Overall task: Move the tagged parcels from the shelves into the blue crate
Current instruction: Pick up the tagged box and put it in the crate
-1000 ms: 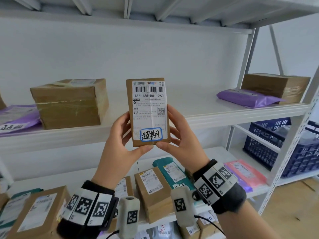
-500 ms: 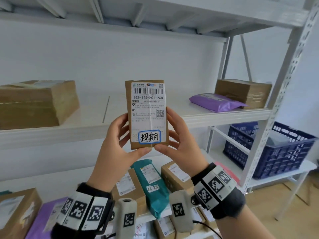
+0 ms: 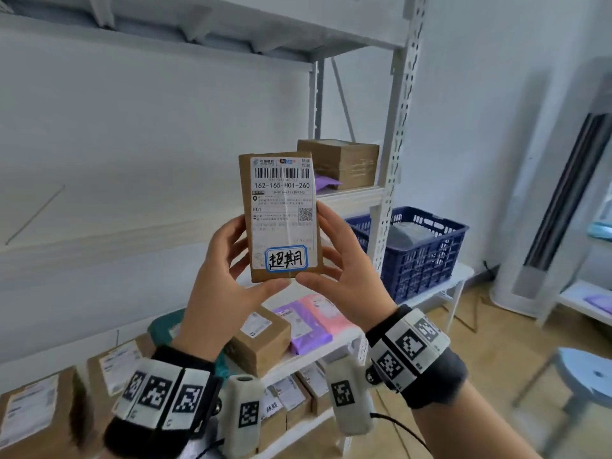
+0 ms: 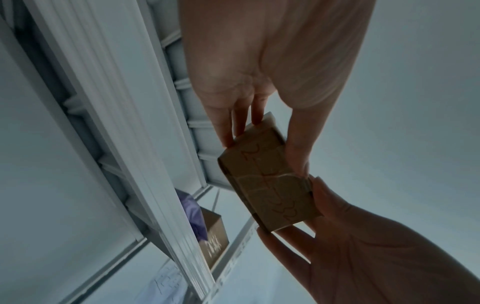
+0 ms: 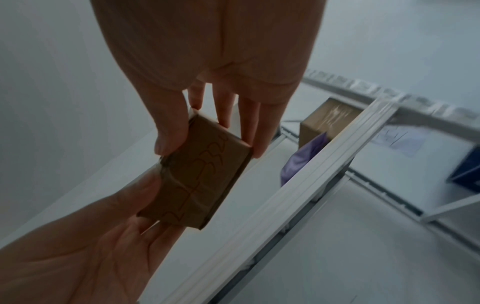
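— Head view first: where's the tagged parcel?

— Upright in the air in front of the shelves, label toward me. My left hand and right hand both clasp it, thumbs under the bottom edge, fingers curled behind.

— And the blue crate?

— To the right, on a small white tabletop past the shelf post, already holding a grey bag.

— How do I carry it well?

— I'd keep both grips firm, swing clear of the post, then lower it over the crate's rim before letting go.
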Tool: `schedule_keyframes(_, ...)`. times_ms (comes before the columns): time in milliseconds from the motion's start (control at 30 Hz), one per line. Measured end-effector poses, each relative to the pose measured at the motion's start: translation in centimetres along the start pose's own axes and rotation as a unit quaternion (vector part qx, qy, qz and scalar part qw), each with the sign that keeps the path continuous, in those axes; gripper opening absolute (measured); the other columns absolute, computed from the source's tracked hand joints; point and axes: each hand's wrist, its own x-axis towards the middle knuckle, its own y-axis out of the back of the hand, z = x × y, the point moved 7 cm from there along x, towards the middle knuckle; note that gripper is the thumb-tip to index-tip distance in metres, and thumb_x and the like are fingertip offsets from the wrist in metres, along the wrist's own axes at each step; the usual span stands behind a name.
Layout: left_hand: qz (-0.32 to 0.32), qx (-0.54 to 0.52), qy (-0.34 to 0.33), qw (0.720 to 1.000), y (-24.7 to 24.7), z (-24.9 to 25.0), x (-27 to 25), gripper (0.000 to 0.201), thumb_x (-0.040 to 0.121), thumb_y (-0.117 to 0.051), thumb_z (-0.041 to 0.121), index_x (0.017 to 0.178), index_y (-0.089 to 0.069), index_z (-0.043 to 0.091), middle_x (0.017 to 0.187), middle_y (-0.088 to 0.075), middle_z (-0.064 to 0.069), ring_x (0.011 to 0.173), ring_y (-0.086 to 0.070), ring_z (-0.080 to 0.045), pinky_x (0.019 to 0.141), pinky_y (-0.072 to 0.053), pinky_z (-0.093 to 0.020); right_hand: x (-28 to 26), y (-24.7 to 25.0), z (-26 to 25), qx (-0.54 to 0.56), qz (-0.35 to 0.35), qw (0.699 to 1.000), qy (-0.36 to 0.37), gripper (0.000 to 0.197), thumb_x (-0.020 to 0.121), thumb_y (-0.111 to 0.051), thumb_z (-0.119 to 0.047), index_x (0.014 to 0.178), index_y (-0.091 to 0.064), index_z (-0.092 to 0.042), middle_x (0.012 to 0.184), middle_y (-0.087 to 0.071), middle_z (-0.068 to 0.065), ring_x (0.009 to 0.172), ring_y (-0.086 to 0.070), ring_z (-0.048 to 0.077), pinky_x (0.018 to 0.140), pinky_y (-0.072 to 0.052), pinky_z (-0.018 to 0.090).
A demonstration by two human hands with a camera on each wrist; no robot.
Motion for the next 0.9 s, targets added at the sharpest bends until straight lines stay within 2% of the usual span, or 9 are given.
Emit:
schedule_keyframes(133, -0.03, -0.031, 0.0, 0.999, -5.1, 0.6, 0.2, 0.085, 0.066, -0.083, 0.009, 0.13, -0.037, 0.038, 0.132, -0.048, 0.025, 0.123, -0.05, 0.003, 0.1, -0.047, -0.021, -2.0, 4.6, 0.9, -0.029, 0.031, 0.999, -0.022, 0.087, 0.081, -0.074, -0.005, 0.141, -0.026, -0.046, 0.128, -0.043, -0.042, 0.117, -0.056, 0.002, 0.093, -0.053, 0.027)
schedule_keyframes(267, -0.059, -0.069, 0.004, 0.996, -9.7, 1.0, 0.2, 0.084, 0.065, -0.083, 0.008, 0.13, -0.039, 0.036, 0.129, -0.05, 0.025, 0.121, -0.051, 0.006, 0.099, -0.047, -0.018, -3.8, 8.7, 1.6, -0.048, 0.055, 0.996, -0.043, 0.088, 0.081, -0.073, -0.005, 0.143, -0.025, -0.046, 0.123, -0.041, -0.049, 0.117, -0.055, 0.001, 0.096, -0.052, 0.031)
schedule_keyframes(400, -0.091, -0.101, 0.014, 0.991, -13.8, 0.8, 0.3, 0.086, 0.066, -0.083, 0.003, 0.134, -0.039, 0.033, 0.135, -0.05, 0.019, 0.123, -0.051, 0.002, 0.101, -0.047, -0.023, -5.5, 12.1, 2.7, -0.061, 0.082, 0.993, -0.064, 0.088, 0.08, -0.074, -0.006, 0.145, -0.026, -0.042, 0.131, -0.044, -0.037, 0.118, -0.056, 0.005, 0.095, -0.053, 0.037)
schedule_keyframes(433, -0.098, -0.103, 0.015, 0.99, -14.7, 0.7, 0.3, 0.087, 0.066, -0.083, 0.006, 0.136, -0.038, 0.031, 0.135, -0.05, 0.019, 0.124, -0.05, 0.002, 0.101, -0.048, -0.026, -5.9, 12.9, 2.9, -0.064, 0.087, 0.992, -0.067, 0.089, 0.08, -0.074, -0.007, 0.146, -0.026, -0.041, 0.134, -0.044, -0.033, 0.118, -0.056, 0.005, 0.095, -0.053, 0.036)
schedule_keyframes(500, -0.11, -0.106, 0.018, 0.988, -16.5, 0.7, 0.4, 0.088, 0.061, -0.084, 0.016, 0.135, -0.039, 0.033, 0.133, -0.051, 0.021, 0.124, -0.05, 0.001, 0.103, -0.048, -0.032, -6.6, 14.4, 3.3, -0.068, 0.093, 0.991, -0.074, 0.09, 0.079, -0.075, -0.009, 0.146, -0.025, -0.04, 0.13, -0.043, -0.04, 0.116, -0.055, 0.001, 0.094, -0.053, 0.031)
schedule_keyframes(633, -0.136, -0.114, 0.03, 0.984, -20.0, 0.7, 1.0, 0.083, 0.054, -0.082, 0.027, 0.123, -0.04, 0.047, 0.13, -0.052, 0.025, 0.122, -0.051, 0.003, 0.105, -0.046, -0.035, -7.6, 17.2, 4.5, -0.064, 0.115, 0.988, -0.079, 0.087, 0.08, -0.073, -0.003, 0.144, -0.026, -0.039, 0.117, -0.045, -0.049, 0.111, -0.057, -0.004, 0.084, -0.052, 0.019)
schedule_keyframes(733, -0.156, -0.123, 0.031, 0.98, -22.6, 0.3, 2.0, 0.086, 0.053, -0.081, 0.031, 0.127, -0.04, 0.043, 0.131, -0.052, 0.022, 0.123, -0.051, -0.001, 0.104, -0.047, -0.036, -7.8, 19.3, 5.8, -0.071, 0.136, 0.984, -0.087, 0.086, 0.08, -0.072, 0.0, 0.139, -0.027, -0.043, 0.12, -0.045, -0.046, 0.11, -0.057, -0.003, 0.083, -0.052, 0.018)
schedule_keyframes(800, -0.171, -0.131, 0.026, 0.976, -24.7, -0.2, 2.9, 0.089, 0.056, -0.083, 0.027, 0.133, -0.039, 0.035, 0.132, -0.051, 0.02, 0.124, -0.051, -0.002, 0.102, -0.048, -0.035, -7.9, 21.0, 6.7, -0.077, 0.152, 0.981, -0.095, 0.086, 0.08, -0.073, 0.0, 0.137, -0.027, -0.045, 0.126, -0.044, -0.037, 0.111, -0.056, -0.004, 0.083, -0.052, 0.018)
schedule_keyframes(900, -0.191, -0.152, 0.015, 0.97, -28.2, -0.9, 4.3, 0.088, 0.063, -0.084, 0.008, 0.133, -0.038, 0.033, 0.126, -0.052, 0.026, 0.119, -0.052, 0.005, 0.094, -0.05, -0.02, -7.9, 23.7, 7.9, -0.093, 0.175, 0.975, -0.101, 0.087, 0.08, -0.073, -0.002, 0.141, -0.026, -0.042, 0.128, -0.042, -0.036, 0.113, -0.055, -0.004, 0.087, -0.053, 0.022)
